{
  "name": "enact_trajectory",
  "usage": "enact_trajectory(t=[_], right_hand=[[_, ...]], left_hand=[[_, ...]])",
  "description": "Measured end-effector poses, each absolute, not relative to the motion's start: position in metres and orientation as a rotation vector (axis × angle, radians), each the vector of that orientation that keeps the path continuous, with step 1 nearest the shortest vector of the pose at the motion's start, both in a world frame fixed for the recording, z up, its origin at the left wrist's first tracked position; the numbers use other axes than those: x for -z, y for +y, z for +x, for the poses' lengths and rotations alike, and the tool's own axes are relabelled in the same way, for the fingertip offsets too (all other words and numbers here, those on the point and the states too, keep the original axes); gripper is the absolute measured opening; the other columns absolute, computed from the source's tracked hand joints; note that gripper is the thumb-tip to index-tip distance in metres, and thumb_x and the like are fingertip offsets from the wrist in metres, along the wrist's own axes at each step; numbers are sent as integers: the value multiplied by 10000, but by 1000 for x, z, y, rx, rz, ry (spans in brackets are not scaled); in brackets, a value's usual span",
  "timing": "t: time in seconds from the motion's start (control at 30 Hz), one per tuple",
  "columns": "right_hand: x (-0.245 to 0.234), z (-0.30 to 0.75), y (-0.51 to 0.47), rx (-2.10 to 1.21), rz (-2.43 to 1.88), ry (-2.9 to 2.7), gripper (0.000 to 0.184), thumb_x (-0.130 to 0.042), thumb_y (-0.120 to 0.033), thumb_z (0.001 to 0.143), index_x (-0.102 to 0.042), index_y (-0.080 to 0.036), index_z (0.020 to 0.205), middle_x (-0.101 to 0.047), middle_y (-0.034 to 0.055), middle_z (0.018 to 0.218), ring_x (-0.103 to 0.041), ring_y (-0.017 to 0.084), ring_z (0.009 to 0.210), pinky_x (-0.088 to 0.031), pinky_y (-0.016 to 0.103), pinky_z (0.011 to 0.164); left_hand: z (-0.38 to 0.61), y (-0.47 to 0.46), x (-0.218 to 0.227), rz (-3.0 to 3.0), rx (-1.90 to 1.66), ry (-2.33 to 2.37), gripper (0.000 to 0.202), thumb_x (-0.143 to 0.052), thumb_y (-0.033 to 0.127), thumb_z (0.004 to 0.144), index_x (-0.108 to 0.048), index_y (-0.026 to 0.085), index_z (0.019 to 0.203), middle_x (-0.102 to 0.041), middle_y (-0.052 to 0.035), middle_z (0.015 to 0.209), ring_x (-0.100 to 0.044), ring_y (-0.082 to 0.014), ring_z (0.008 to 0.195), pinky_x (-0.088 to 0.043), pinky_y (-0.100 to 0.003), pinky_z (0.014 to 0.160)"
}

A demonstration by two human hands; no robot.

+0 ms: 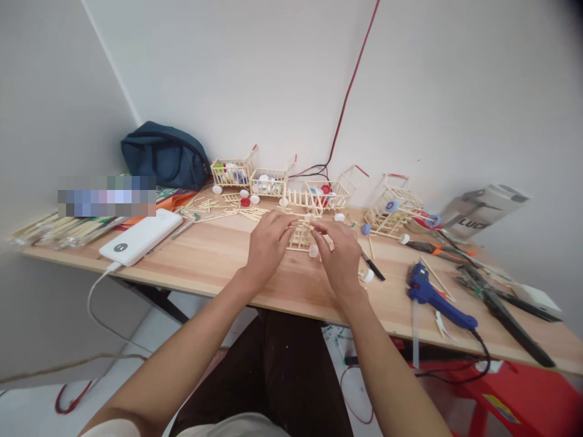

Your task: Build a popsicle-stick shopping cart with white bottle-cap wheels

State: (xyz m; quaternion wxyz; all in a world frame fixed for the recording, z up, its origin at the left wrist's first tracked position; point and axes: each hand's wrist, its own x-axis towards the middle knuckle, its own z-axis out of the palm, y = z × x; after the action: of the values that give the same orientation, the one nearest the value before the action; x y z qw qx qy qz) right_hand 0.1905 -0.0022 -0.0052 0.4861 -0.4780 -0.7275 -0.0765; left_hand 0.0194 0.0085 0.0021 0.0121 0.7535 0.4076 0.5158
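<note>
In the head view, a small shopping cart built from thin wooden sticks (298, 243) stands on the table between my hands. My left hand (269, 244) pinches its upper left part, with the fingertips partly hidden. Closed at the upper right of the same cart is my right hand (340, 250), thumb and finger pressed together. A round white wheel (313, 250) shows low on the cart, near my right thumb. Just beyond it sits another stick frame (300, 200). A black-handled knife (372, 266) lies right of my right hand.
Stick carts (232, 173) line the wall, some filled with small items. Loose sticks (248, 212) lie beyond my left hand. A blue glue gun (439, 297) and pliers (432, 247) are at the right. A white power bank (141, 238) and blue bag (166, 155) are at the left.
</note>
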Motion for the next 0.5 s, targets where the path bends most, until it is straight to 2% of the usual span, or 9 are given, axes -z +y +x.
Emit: enact_trajectory(t=[0.33,0.5], right_hand=[[3,212,-14,298,-1208,-1714,194,-528,-283,979,-707,-223,1025,-747,54,976,-662,216,940,-453,373,884],[12,230,-37,323,-1299,-1654,208,-519,-315,979,-706,-222,981,-748,59,956,-661,227,925,-466,386,859]], left_hand=[[18,9,-2,2307,-1653,1305,205,-545,150,931,-695,194,1064,-682,-49,955,-628,-177,912,-515,-299,819],[16,8,4,2234,-1681,1304,196,-572,143,912,-700,199,1048,-687,-43,968,-632,-173,905,-524,-300,814]])
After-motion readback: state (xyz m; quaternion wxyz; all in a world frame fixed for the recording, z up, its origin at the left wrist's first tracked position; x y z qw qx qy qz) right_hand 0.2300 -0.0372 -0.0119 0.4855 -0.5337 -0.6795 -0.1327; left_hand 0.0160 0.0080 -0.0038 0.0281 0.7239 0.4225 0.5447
